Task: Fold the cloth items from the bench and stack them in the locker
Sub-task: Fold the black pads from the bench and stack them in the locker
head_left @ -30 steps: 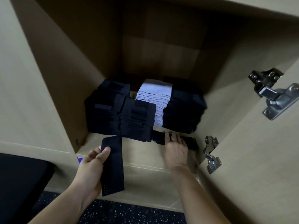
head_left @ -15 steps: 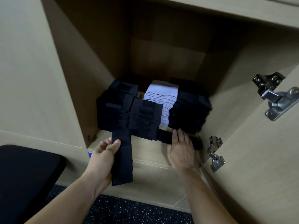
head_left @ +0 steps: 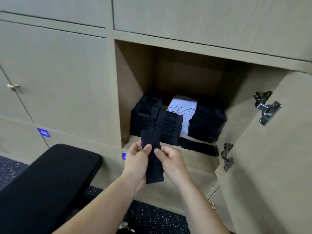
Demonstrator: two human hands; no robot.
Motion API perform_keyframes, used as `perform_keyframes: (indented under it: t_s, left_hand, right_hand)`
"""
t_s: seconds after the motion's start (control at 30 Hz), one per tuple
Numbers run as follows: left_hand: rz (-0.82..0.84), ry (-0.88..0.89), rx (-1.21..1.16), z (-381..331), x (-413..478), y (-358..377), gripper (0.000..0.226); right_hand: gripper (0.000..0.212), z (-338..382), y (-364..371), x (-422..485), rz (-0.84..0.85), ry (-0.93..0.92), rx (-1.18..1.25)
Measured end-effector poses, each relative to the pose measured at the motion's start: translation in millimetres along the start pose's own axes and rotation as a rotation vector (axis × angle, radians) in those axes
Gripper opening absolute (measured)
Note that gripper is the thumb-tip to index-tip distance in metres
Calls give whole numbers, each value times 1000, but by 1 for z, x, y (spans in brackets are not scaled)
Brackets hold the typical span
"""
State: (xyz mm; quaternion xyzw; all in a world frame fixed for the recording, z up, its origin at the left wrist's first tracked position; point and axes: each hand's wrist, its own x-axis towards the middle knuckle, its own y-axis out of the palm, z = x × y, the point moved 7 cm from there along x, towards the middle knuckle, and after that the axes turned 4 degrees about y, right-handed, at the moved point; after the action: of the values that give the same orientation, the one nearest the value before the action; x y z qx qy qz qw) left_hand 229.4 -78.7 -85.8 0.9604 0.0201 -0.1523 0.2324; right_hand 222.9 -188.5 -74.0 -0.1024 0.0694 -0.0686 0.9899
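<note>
Looking down over speckled floor [head_left: 152, 217] and a black padded bench [head_left: 50, 179] at lower left. Gripping a dark cloth strip [head_left: 154, 168] upright just in front of the open locker [head_left: 133, 85], the left hand [head_left: 136, 159] curling round its left edge with thumb on its face, the right hand [head_left: 172, 162] pinching its right edge. Taking in another dark cloth [head_left: 197, 146] lying flat along the shelf's front right, then dark folded stacks [head_left: 146, 119] flanking a white stack [head_left: 184, 108] farther in. Showing the door [head_left: 273, 174] hanging open at right, hinges [head_left: 267, 108] bared.

Curled left hand [head_left: 137, 160] beside right hand [head_left: 171, 162]
</note>
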Motion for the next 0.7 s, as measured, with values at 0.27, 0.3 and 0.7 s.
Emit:
perform_keyframes:
  t_s: [0.27,0.3,0.7]
  left_hand:
    - [-45,-22,-6,-30,-21,-12,13]
    - [-42,-25,-11,-30,-22,-12,12]
    - [-30,-29,-3,-28,-25,-4,14]
  right_hand:
    - [16,18,12,-45,170,84,181]
    - [15,19,13,-49,171,93,212]
    - [17,16,6,-52,103,80,177]
